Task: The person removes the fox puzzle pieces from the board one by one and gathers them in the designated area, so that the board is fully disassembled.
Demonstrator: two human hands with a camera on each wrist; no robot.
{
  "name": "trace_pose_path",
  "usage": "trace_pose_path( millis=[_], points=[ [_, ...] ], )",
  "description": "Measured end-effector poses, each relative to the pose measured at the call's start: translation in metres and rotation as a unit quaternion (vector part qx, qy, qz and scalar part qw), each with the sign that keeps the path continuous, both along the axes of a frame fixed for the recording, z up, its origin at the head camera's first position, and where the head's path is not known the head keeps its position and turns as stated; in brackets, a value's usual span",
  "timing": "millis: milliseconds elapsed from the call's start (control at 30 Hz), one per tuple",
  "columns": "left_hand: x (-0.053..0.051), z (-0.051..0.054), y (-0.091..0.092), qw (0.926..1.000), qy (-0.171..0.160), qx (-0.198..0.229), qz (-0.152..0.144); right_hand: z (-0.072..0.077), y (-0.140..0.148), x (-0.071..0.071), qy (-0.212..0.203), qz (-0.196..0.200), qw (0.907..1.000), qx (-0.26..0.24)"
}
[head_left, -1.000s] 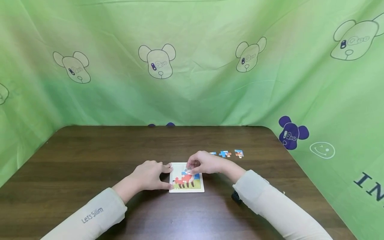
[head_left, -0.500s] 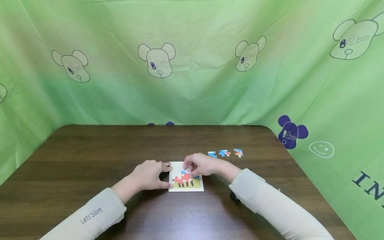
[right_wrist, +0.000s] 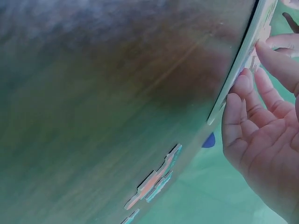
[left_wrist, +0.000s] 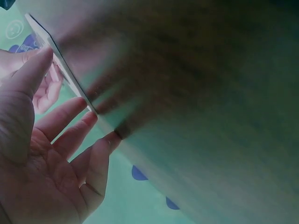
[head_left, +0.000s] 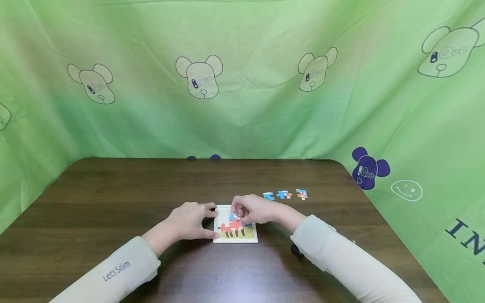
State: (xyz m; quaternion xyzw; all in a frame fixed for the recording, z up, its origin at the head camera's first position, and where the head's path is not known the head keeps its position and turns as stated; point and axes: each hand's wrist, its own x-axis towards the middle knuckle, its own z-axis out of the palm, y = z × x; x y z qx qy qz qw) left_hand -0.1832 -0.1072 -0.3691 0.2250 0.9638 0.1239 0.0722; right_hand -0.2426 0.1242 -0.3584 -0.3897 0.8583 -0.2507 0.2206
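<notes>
A small white-framed jigsaw board [head_left: 235, 241] lies on the table in the head view, showing a red animal with dark legs on yellow-green ground. Its upper left part is bare white. The left hand [head_left: 189, 221] holds the board steady at its left edge, thumb at the near corner and fingers at the far corner, largely straight in the left wrist view. Over the board's upper right, the right hand [head_left: 255, 209] has its thumb and curled fingers around a blue-and-white puzzle piece [head_left: 234, 217], low on the picture. The fingers partly hide that piece and the board's right side.
Beyond the right hand lie three loose pieces: a blue piece [head_left: 268, 196], a blue-and-orange piece [head_left: 283, 194] and a corner-like piece [head_left: 302, 193]. A dark object [head_left: 297, 251] shows under the right sleeve. Green printed cloth [head_left: 242, 118] hangs behind the brown table [head_left: 151, 181].
The right hand has shifted slightly left and nearer over the board, the piece at its fingertips moving with it. More of the loose blue piece shows. The left hand stays in place.
</notes>
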Motion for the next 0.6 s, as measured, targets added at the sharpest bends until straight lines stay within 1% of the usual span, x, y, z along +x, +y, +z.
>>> trace_pose_path(
  millis=[200, 333, 600],
  points=[
    [-0.0001, -0.0002, 0.0007, 1.0, -0.002, 0.0, 0.003, -0.0009, 0.0024, -0.0031, -0.014, -0.007, 0.9997, -0.018],
    [-0.001, -0.0006, 0.0009, 1.0, -0.003, -0.004, 0.006, -0.0009, 0.005, -0.0051, -0.012, -0.005, 0.9994, -0.031],
    [-0.0012, -0.0024, 0.0001, 1.0, 0.0, 0.0, 0.007, 0.0012, 0.0055, -0.0045, -0.043, -0.011, 0.997, -0.064]
  ],
)
